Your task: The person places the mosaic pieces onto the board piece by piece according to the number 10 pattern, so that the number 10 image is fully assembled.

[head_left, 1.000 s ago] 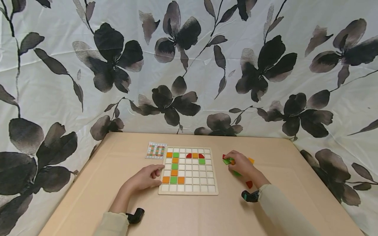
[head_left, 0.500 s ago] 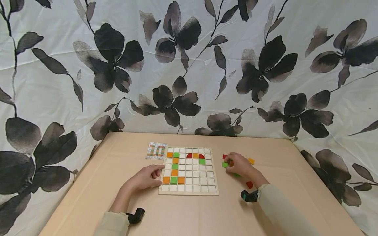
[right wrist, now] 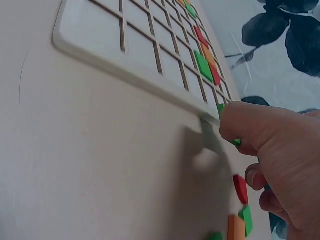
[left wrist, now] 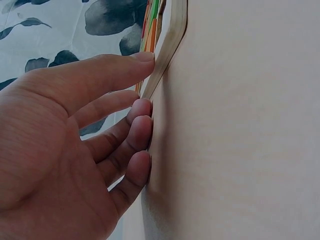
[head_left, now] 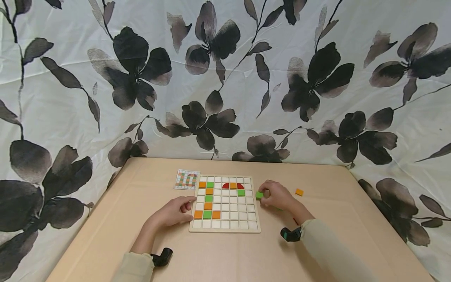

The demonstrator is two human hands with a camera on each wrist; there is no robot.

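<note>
A wooden grid board point(head_left: 225, 230) lies on the table, with several orange and green square tiles and two red quarter-round tiles set in its cells. My left hand point(head_left: 173, 213) rests at the board's left edge; in the left wrist view the thumb point(left wrist: 142, 59) touches the rim and the other fingertips are on the table. My right hand point(head_left: 278, 195) pinches a green square tile point(head_left: 259, 195) between thumb and forefinger, just off the board's right edge. In the right wrist view the fingers hide most of that tile.
A small printed pattern card point(head_left: 186, 179) lies by the board's upper left corner. An orange tile point(head_left: 299, 192) lies right of my right hand. Loose red point(right wrist: 240, 189), green point(right wrist: 245, 220) and orange tiles point(right wrist: 236, 227) lie below that hand. A floral cloth point(head_left: 225, 78) hangs behind the table.
My right hand has picked the green tile from the loose pieces and carried it left, close to the board. The left hand has stayed in place.
</note>
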